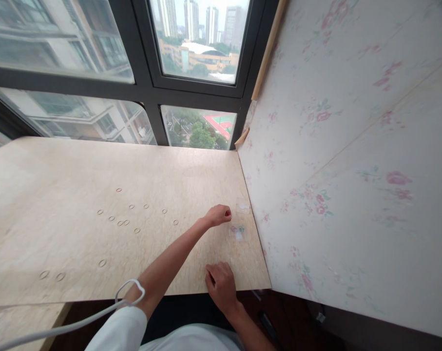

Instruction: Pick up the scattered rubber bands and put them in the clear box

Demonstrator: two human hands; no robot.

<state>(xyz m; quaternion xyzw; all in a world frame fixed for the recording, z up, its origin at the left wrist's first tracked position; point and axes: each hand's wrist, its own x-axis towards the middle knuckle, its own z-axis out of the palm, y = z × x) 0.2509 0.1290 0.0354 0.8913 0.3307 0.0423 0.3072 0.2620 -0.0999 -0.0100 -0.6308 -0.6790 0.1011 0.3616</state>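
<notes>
My left hand (218, 215) reaches across the beige marble-look table (60, 243) toward the wall, its fingers closed in a loose fist. What it holds, if anything, is hidden. Just right of it lie two small clear plastic bags: one (243, 206) near the wall and one (238, 230) with a bit of colour inside. My right hand (221, 284) rests at the table's near edge with its fingers curled under. Several small pale rings (126, 222) lie scattered over the middle of the table, and a few more (60, 276) sit near the front left.
A flowered wall panel (334, 170) stands along the table's right edge. Dark-framed windows (147, 92) run behind the table. A white cable (60, 329) loops over my left sleeve.
</notes>
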